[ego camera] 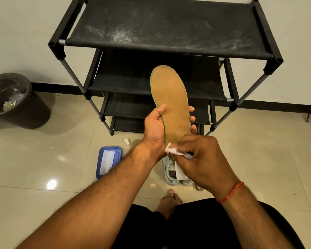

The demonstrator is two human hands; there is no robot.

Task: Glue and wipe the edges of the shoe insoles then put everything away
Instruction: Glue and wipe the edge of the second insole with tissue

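My left hand [155, 128] grips a tan shoe insole [171, 103] around its lower half, thumb on the near face, fingers wrapped behind, toe end pointing up. My right hand [203, 159] pinches a small white wipe [172, 151] against the insole's heel edge. On the floor below lie a blue pack of wipes [109, 161], a small white cap [126, 141], a second insole [135, 145] mostly hidden by my left wrist, and a pale sneaker [171, 174] partly hidden under my right hand.
A black multi-tier shoe rack [165, 31] stands against the wall just beyond the insole. A dark waste bin [16, 103] with scraps inside sits at the left. The floor is glossy beige tile. My bare foot [169, 202] and dark-clothed knees are at the bottom.
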